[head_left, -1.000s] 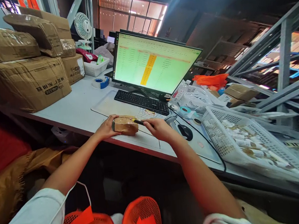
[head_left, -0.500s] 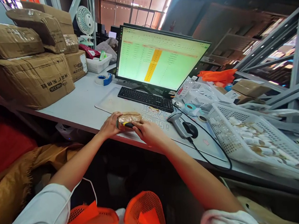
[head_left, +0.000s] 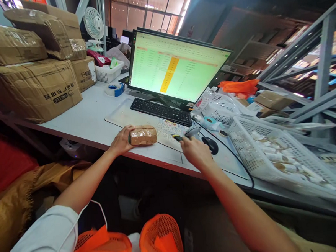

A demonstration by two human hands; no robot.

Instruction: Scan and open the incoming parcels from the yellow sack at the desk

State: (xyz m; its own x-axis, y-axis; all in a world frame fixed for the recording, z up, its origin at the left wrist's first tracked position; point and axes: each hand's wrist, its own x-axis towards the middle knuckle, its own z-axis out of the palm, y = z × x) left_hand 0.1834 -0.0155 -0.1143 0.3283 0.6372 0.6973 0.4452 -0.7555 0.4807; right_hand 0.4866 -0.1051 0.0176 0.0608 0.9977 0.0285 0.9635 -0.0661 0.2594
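Several cardboard cartons [head_left: 30,89] are stacked to the left of the monitor [head_left: 178,65] on a long white counter [head_left: 78,120], and steel shelving [head_left: 322,69] rises off to the monitor's right. Also right of the monitor sits a large white plastic basket [head_left: 282,160] heaped with small wrapped items, while a black keyboard [head_left: 161,111] lies directly in front of the screen on a pale desk mat [head_left: 121,116]. Farther forward from the monitor, close to the counter's edge, a brown taped parcel [head_left: 142,136] rests on the mat. The left hand [head_left: 121,140] is curled around the parcel's left end, gripping it. The right hand [head_left: 195,153], well apart from the parcel, is closed around a slim yellow-and-black tool [head_left: 178,138], too small to tell as a marker or a cutter. A barcode scanner [head_left: 193,131] and a black mouse [head_left: 210,145] lie just beyond that hand. From where I stand, a careless sweep of the right hand could knock the scanner, and if that tool is a blade, a slip could catch the left hand.
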